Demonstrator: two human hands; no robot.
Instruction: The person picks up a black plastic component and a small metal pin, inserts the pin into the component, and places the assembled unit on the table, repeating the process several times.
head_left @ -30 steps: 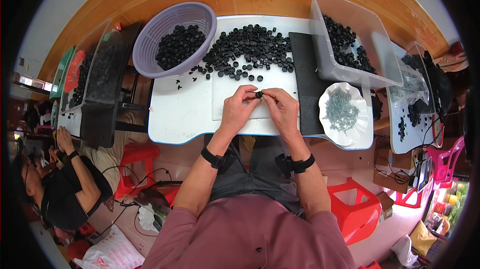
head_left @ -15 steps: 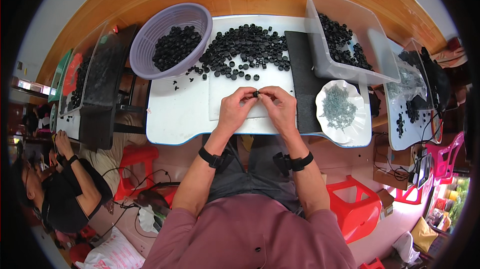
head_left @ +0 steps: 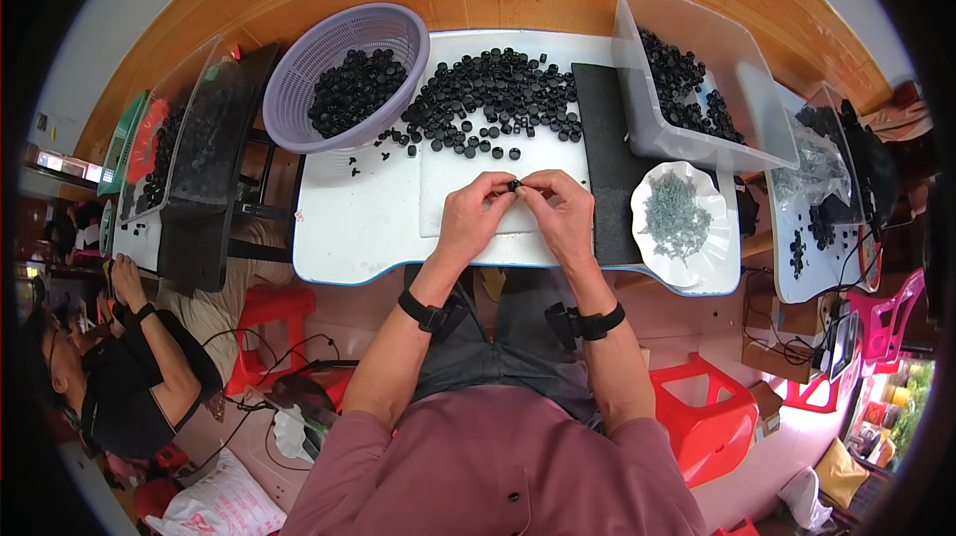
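Over the near middle of the white table (head_left: pixel 349 227), my two hands meet at the fingertips. My left hand (head_left: pixel 474 214) and my right hand (head_left: pixel 561 214) pinch a small black round plastic part (head_left: pixel 514 185) between them, and the fingers cover much of it. Just beyond lies a heap of small black round caps (head_left: pixel 498 93), with several loose ones along its near edge. A few tiny black pieces (head_left: pixel 356 171) are scattered left of my hands. To the right, a white scalloped dish (head_left: pixel 652 247) holds a pile of thin grey-green pieces (head_left: pixel 679 215) too small to name.
A purple plastic basket (head_left: pixel 289 128) with black parts stands at the back left. A clear plastic bin (head_left: pixel 687 142) with more parts is at the back right, partly over a black mat (head_left: pixel 609 177). Red stools (head_left: pixel 702 411) flank me. Another person (head_left: pixel 149 367) works at the left.
My hands stay in nearly the same place, still pinching the small black part, which shows slightly turned between the fingertips. The whole view has shifted a little.
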